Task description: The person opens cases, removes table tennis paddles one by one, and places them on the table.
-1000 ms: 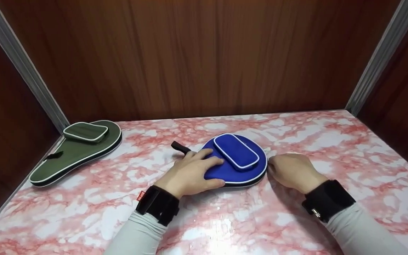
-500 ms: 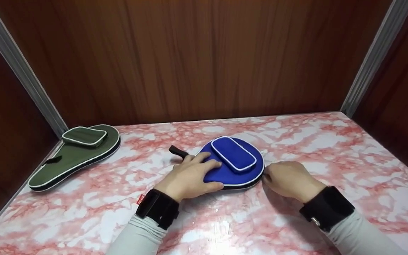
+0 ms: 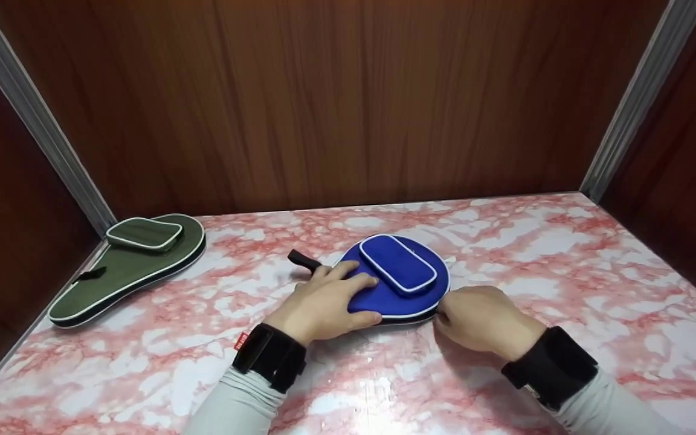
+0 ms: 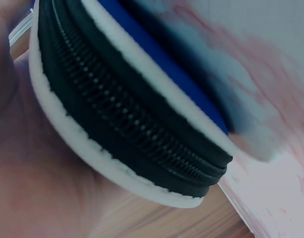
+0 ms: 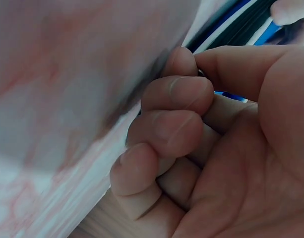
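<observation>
A blue table tennis paddle case [image 3: 372, 302] with white piping and a raised pocket lies mid-table in the head view. My left hand [image 3: 327, 302] rests on its narrower part, fingers spread over the top and thumb along the near edge. The black zipper [image 4: 127, 114] along the case's side shows in the left wrist view, its teeth meshed there. At the case's right near edge, my right hand [image 3: 481, 317] has its fingers curled, thumb and index fingertip [image 5: 182, 62] pinching the zipper pull, which is mostly hidden. A black strap [image 3: 304, 260] sticks out beyond my left hand.
A green paddle case [image 3: 136, 266] of the same shape lies at the table's left edge. Brown wood-grain panels [image 3: 348, 103] with grey metal corner posts [image 3: 632, 115] enclose the back and sides of the marbled table [image 3: 565, 254].
My right hand has moved along the case's rounded edge, from its right side toward the near side. The left hand stays on the case. The head view has shifted slightly.
</observation>
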A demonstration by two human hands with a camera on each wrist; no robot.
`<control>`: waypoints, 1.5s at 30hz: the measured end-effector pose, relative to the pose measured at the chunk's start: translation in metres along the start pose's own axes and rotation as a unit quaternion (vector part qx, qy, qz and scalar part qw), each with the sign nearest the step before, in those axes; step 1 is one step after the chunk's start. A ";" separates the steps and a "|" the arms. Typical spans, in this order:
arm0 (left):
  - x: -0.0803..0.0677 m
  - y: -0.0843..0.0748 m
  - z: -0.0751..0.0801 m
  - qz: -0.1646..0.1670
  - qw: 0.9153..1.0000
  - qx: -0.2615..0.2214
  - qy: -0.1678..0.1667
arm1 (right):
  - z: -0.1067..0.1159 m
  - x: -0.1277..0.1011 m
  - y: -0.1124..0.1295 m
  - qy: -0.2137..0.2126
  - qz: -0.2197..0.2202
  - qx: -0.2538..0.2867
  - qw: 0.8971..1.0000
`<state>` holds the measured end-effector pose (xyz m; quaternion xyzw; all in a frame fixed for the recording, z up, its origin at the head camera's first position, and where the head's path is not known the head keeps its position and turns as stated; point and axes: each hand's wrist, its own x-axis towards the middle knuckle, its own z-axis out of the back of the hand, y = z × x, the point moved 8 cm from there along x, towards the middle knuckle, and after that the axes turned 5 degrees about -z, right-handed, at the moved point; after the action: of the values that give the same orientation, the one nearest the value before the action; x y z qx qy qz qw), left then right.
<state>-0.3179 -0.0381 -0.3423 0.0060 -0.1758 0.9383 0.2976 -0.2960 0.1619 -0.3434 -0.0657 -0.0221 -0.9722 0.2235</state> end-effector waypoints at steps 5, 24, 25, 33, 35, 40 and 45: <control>0.000 0.000 0.000 0.001 1.000 0.010 -0.002 | -0.001 0.000 0.007 0.002 0.002 0.000 1.000; -0.002 -0.021 0.004 -0.042 0.997 0.003 0.061 | -0.002 0.009 -0.012 -0.007 -0.067 0.018 0.998; -0.002 -0.023 0.004 -0.056 0.996 -0.008 0.070 | -0.001 0.010 -0.017 -0.007 -0.079 0.017 0.997; 0.001 -0.036 -0.001 -0.103 0.992 -0.028 0.067 | 0.000 0.011 -0.043 0.011 -0.141 0.008 0.990; 0.002 -0.037 -0.002 -0.097 0.993 -0.022 0.059 | -0.001 0.012 -0.043 0.011 -0.135 0.008 0.991; 0.001 -0.038 -0.004 -0.088 0.995 -0.013 0.050 | -0.004 0.011 -0.038 0.007 -0.121 0.008 0.993; 0.001 -0.037 -0.006 -0.088 0.995 -0.011 0.049 | -0.006 0.009 -0.032 0.000 -0.112 0.008 0.994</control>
<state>-0.2970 -0.0071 -0.3359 -0.0276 -0.1700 0.9057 0.3874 -0.3188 0.1862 -0.3482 -0.0609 -0.0374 -0.9909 0.1142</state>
